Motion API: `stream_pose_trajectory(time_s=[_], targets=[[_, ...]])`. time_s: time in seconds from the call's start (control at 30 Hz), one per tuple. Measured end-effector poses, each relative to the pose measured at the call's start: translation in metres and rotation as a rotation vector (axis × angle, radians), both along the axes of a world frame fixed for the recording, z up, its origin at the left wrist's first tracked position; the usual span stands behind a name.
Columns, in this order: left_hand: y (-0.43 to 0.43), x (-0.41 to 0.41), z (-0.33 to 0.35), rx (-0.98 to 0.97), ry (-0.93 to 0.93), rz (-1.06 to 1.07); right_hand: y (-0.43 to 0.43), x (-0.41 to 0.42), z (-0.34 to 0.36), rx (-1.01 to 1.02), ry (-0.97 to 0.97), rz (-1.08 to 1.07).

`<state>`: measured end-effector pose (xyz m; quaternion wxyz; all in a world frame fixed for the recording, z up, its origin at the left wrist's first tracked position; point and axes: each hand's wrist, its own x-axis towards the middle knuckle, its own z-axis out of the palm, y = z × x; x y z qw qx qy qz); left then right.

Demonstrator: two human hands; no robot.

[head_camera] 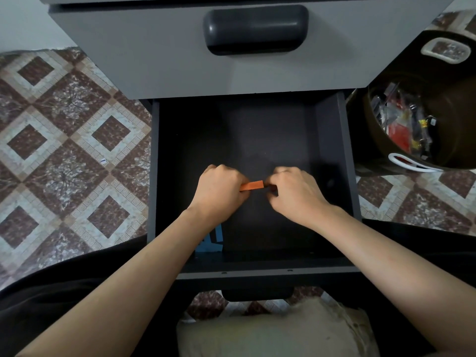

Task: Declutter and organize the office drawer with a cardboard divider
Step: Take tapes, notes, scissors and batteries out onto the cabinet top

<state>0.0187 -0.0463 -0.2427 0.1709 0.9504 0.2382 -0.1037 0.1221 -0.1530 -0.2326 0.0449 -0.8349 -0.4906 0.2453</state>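
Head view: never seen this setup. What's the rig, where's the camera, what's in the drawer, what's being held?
No machine here: a person works bare-handed, and the single picture comes from a camera worn on their head, looking down. The left hand and right hand each grip one end of a small orange piece over the open dark drawer. A blue item lies in the drawer's near left corner, partly hidden by the forearm. To the right of the drawer stands a brown bin holding mixed small items.

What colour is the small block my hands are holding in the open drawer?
Orange. The small block shows best in the head view, the only one.
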Motion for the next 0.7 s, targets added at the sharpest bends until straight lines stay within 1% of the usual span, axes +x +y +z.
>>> stream_pose_trajectory(time_s=[0.2,0.33,0.5,0.7], targets=[[0.001,-0.001,-0.002,0.01,0.009,-0.021,0.0,-0.001,-0.001,0.013,0.019,-0.008],[0.001,0.0,-0.001,-0.014,-0.015,-0.031,0.001,0.001,-0.003,0.163,0.089,-0.063],[0.002,-0.002,-0.003,-0.083,-0.157,-0.017,-0.001,-0.002,-0.01,0.316,0.169,-0.08],[0.005,-0.003,-0.002,-0.167,-0.307,0.043,-0.003,0.003,-0.014,0.347,0.178,-0.095]])
